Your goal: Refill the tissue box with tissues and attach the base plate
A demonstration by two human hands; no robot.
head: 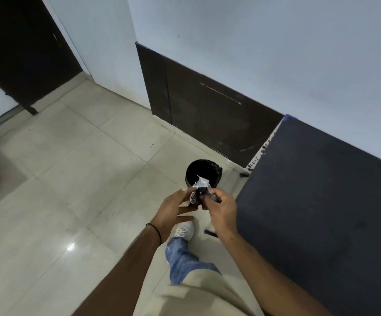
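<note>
The crinkly wrapper (199,190) could miss the black bin (202,173) and land on the floor (70,167). I think that may happen because both hands hold it up high, and the bin mouth is small and sits a bit ahead of them. The wrapper is light, so it may float to one side when it is let go. It could also stick to the fingers.

The person stands on the tiles, with one white shoe (185,231) stepping toward the bin. Both arms reach out in front, and the hands meet over the near edge of the bin.

The left hand (173,210) pinches the wrapper with its thumb and first finger, and its other fingers are spread out loose. The right hand (221,208) is curled shut around the other side of the wrapper. A thin black band (156,232) is on the left wrist.

A dark table (322,201) is on the right. I cannot see the tissue box, the tissues or the base plate anywhere here
</note>
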